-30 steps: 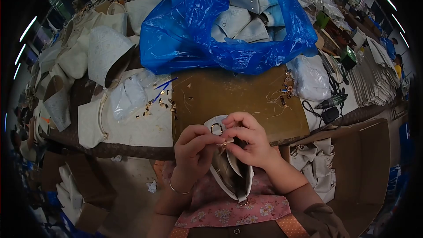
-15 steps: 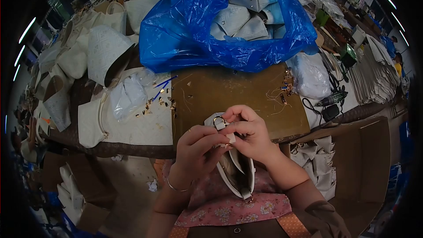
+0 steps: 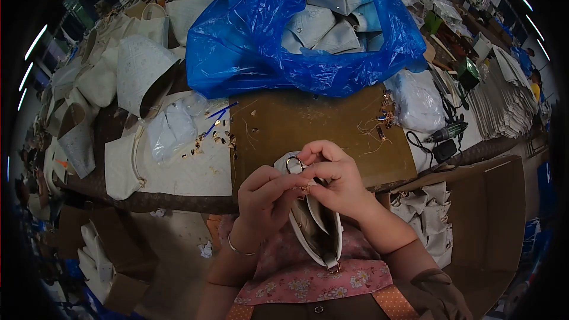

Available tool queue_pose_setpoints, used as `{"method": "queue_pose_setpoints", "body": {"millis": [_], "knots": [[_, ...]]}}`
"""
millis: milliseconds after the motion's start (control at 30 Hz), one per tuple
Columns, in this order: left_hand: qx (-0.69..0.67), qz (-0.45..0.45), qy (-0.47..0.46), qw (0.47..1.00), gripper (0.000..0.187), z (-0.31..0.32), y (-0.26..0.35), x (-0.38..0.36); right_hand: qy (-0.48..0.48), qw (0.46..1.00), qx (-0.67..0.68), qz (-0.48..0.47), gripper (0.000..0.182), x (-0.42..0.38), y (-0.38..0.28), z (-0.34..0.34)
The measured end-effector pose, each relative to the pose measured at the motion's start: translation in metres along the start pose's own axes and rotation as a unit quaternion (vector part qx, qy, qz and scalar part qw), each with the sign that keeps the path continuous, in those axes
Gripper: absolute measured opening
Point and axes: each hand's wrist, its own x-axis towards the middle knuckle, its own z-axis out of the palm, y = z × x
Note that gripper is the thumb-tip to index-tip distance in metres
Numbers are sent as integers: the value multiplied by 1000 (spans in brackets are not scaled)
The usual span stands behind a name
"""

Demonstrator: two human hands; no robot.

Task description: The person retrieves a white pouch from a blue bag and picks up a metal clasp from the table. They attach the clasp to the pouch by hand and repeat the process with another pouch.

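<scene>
A small white bag [image 3: 300, 234] hangs below my hands with its top open, over a pink floral apron [image 3: 290, 282]. Near its upper end a gold ring [image 3: 293, 165] shows on a white tab, beside my fingertips. My left hand [image 3: 265, 199] is closed, its thumb and fingers pinched at the bag's upper end. My right hand [image 3: 333, 179] pinches at the same spot from the other side, with its fingers bent. A small gold piece shows between the fingertips; its shape is partly hidden. Another gold ring [image 3: 334, 268] is at the bag's lower end.
A blue plastic bag [image 3: 237, 53] full of white bags stands behind a brown board [image 3: 284, 124]. Small metal parts [image 3: 220, 137] lie at the left, and more beside a clear plastic bag [image 3: 418, 104] at the right. Cardboard boxes [image 3: 489, 219] with white pieces flank me below the table.
My left hand has turned slightly, and its fingers have shifted closer to my right fingertips. The white piece between them is now more covered. The bag has barely moved.
</scene>
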Motion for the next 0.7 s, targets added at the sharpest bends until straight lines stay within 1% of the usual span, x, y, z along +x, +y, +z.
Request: {"method": "queue_pose_setpoints", "body": {"millis": [167,233,367,433,533,600,633,667,700], "knots": [[-10,-3,-3,1000,22,0,1,1,8,1000,-6,2,16,-2,0,0],[-27,-25,-7,999,21,0,2,0,10,1000,-8,4,15,-2,0,0],[-19,-30,-16,999,20,-1,8,2,24,1000,4,-1,14,-3,-5,0],[-34,-87,-28,995,17,-3,14,0,31,999,-2,-10,14,-3,-7,1],[-39,-98,-12,994,16,-4,16,2,26,1000,-9,-2,14,-3,-10,2],[-37,-96,-15,995,16,-7,1,-1,81,986,-142,-31,15,2,-16,3],[-35,-95,-18,995,15,-8,-5,-2,80,986,-142,-31,15,2,-15,5],[-35,-95,-16,995,15,-7,-6,-2,102,988,-107,-48,17,1,-12,7],[-67,-131,-8,989,14,-5,-6,-3,124,988,-72,-64,19,-1,-10,8]]}}
